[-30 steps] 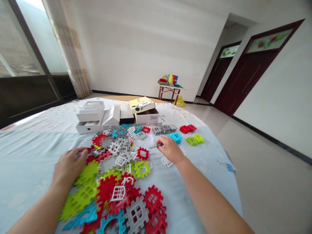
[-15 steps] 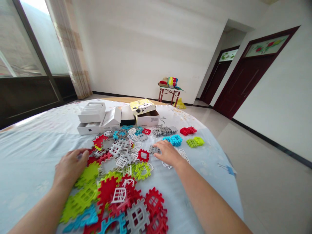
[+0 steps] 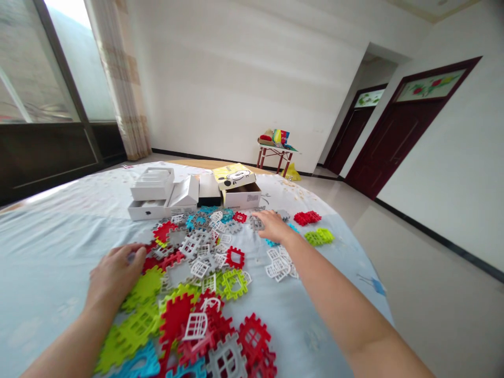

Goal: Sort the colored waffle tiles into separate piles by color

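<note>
My right hand [image 3: 272,227] is at the far side of the pile, its fingers closed on a grey interlocking building piece [image 3: 256,222]. Just beyond it lie grey building pieces [image 3: 282,214], partly covered by my hand; blue pieces [image 3: 271,242] show below it. At the left edge of the mixed pile my left hand [image 3: 117,270] rests with thumb and fingers a little apart, holding nothing I can see. Red pieces [image 3: 171,258] and lime-green pieces [image 3: 144,289] lie beside it. White window pieces [image 3: 200,269] are scattered over the pile's middle.
White boxes [image 3: 151,209] and a yellow-lidded box [image 3: 236,177] stand behind the pile. Toward the right are separate groups of red pieces [image 3: 307,218], lime-green pieces [image 3: 319,237] and white window pieces [image 3: 280,265]. The round table's cloth [image 3: 346,299] is pale blue.
My right hand has moved away from me with the grey piece, toward the grey group, uncovering the white window pieces. My left hand stays nearly in place. The view has shifted slightly.
</note>
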`<state>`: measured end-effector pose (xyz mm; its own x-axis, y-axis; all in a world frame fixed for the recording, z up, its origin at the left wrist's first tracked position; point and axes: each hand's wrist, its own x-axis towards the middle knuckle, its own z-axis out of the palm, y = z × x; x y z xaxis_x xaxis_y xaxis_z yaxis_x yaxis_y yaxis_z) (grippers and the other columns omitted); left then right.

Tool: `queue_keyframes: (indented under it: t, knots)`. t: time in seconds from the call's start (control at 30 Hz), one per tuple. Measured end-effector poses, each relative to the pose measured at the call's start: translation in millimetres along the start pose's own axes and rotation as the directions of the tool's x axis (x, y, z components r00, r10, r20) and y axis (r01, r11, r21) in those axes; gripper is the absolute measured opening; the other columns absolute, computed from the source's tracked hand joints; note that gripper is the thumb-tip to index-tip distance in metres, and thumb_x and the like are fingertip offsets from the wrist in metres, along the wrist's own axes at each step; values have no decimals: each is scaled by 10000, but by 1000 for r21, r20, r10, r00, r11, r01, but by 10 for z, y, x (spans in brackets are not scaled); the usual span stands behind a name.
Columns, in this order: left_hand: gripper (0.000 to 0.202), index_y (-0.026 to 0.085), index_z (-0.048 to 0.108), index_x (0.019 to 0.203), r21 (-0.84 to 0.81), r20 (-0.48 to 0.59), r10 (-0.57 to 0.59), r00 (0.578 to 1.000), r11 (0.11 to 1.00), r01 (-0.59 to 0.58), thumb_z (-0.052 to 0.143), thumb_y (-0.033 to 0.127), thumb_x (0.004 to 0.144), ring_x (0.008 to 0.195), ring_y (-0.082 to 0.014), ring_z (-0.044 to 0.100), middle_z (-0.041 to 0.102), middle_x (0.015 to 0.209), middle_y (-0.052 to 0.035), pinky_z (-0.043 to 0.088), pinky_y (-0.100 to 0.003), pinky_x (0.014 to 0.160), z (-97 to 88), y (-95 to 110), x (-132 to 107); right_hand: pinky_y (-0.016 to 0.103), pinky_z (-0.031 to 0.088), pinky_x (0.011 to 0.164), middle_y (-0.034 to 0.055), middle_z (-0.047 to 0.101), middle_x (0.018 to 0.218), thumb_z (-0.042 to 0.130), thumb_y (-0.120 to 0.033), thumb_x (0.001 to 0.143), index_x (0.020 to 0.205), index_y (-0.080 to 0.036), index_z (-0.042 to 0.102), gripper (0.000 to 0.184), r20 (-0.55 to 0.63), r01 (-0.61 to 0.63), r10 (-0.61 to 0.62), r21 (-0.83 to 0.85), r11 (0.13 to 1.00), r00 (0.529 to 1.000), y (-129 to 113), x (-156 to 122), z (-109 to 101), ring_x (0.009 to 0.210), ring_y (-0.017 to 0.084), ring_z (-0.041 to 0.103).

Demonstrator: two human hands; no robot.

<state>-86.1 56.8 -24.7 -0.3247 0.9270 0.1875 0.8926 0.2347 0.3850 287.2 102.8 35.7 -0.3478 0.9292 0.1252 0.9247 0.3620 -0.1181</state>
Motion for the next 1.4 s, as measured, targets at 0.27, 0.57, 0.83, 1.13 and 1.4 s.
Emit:
queue_keyframes:
  t: [0.27, 0.57, 0.83, 1.13, 1.4]
  knots:
    - [454, 240, 598, 1004, 2, 0, -20, 1000, 1000, 20, 288, 489, 785, 1024, -265, 513, 542, 1151, -81, 395, -383, 828, -2, 5, -13, 459, 329, 887, 63, 426, 1281, 525, -139, 632, 1254, -254, 408, 644, 76, -118, 124, -86, 989, 989, 274, 428, 11, 1145, 287, 359]
    - [447, 232, 605, 988, -4, -32, -7, 999, 1000, 7, 298, 488, 789, 1019, -266, 515, 555, 1128, -87, 402, -381, 812, 14, -10, -10, 422, 331, 909, 31, 442, 1279, 433, -135, 698, 1199, -260, 471, 518, -37, -23, 21, -42, 999, 999, 32, 532, 95, 1144, 237, 385]
    - [438, 231, 612, 976, -17, -50, 4, 999, 1000, -5, 301, 478, 792, 1030, -244, 511, 567, 1121, -79, 392, -362, 835, 35, -28, -18, 422, 354, 899, 89, 477, 1247, 423, -209, 741, 1229, -231, 433, 488, 114, -63, 61, 20, 998, 992, -356, 883, 392, 1114, 250, 452]
    - [418, 233, 622, 980, -35, -75, 22, 997, 999, -24, 320, 450, 789, 948, -240, 551, 597, 1072, -78, 412, -354, 776, -3, 2, -57, 450, 363, 868, 87, 469, 1256, 322, -465, 816, 1194, -249, 470, 460, 144, -105, 94, 72, 992, 985, -607, 980, 530, 1122, 279, 432]
    - [435, 227, 632, 975, -35, -73, 30, 997, 999, -32, 306, 449, 791, 944, -259, 550, 599, 1046, -88, 411, -374, 768, -27, 34, -69, 386, 366, 880, 70, 541, 1115, 530, -444, 713, 1119, -237, 527, 456, 112, 38, -66, 233, 972, 992, -612, 551, 469, 1040, 237, 474]
